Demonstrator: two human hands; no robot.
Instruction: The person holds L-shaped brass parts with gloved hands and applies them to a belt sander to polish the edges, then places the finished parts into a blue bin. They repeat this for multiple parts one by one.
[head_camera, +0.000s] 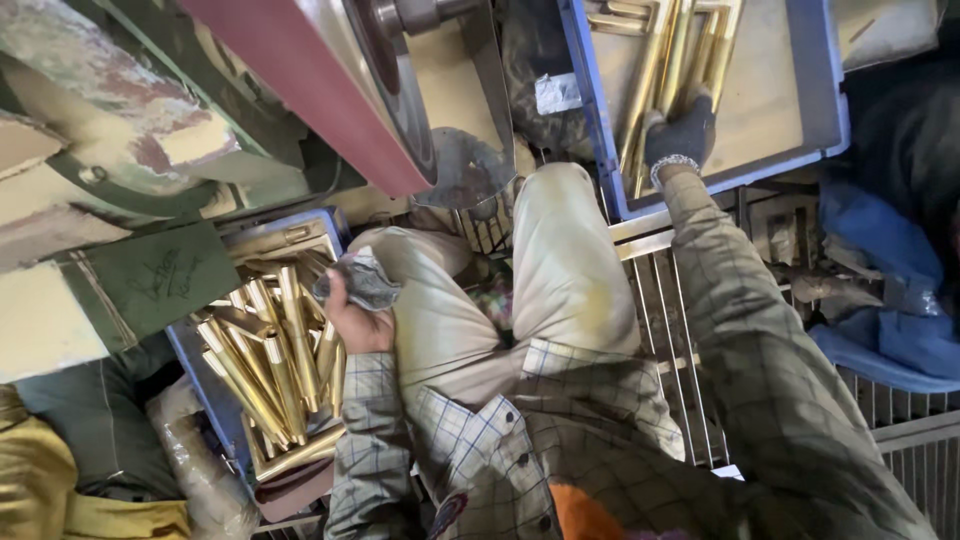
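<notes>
Left hand (352, 318) clenched on rag (362, 280) beside crowded tray edge; gloved right hand (680, 132) seemingly grasping brass pieces (655, 75).

A reddish-brown sanding belt (300, 90) runs diagonally across the upper middle of the frame over a dark metal wheel (400, 80). At upper left stands a worn machine body (90, 110) with flaking green and cream paint. A blue cloth (885, 300) lies at the right edge, above a wire grille (670, 320). Yellow fabric (60, 490) sits in the lower left corner.
</notes>
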